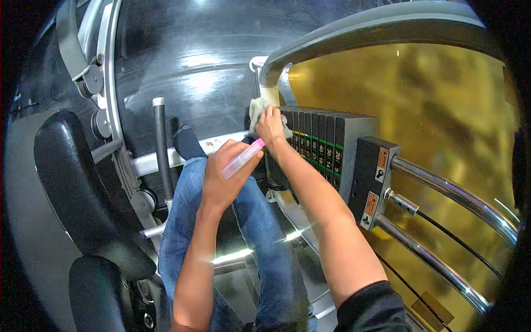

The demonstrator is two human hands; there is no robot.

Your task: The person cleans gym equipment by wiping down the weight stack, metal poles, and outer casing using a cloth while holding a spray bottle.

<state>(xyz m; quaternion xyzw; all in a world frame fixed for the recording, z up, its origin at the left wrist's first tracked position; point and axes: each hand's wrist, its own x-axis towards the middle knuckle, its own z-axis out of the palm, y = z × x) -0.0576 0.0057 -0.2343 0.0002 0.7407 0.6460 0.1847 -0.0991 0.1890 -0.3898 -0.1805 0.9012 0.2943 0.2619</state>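
Observation:
My left hand (224,171) is closed around a clear spray bottle (241,159) with a pink top, held above my knees. Farther forward, my right hand (271,128) presses a pale cloth (258,110) against the machine frame, beside the far end of the black weight stack (316,144). The cloth shows on both sides of my fingers. Number labels with green marks run along the stack's plates.
Chrome guide rods (453,191) run right from the stack's top block (371,180). A curved grey frame (376,30) arches above the yellow panel (409,99). Black pads (83,188) and an upright handle (161,144) stand at the left.

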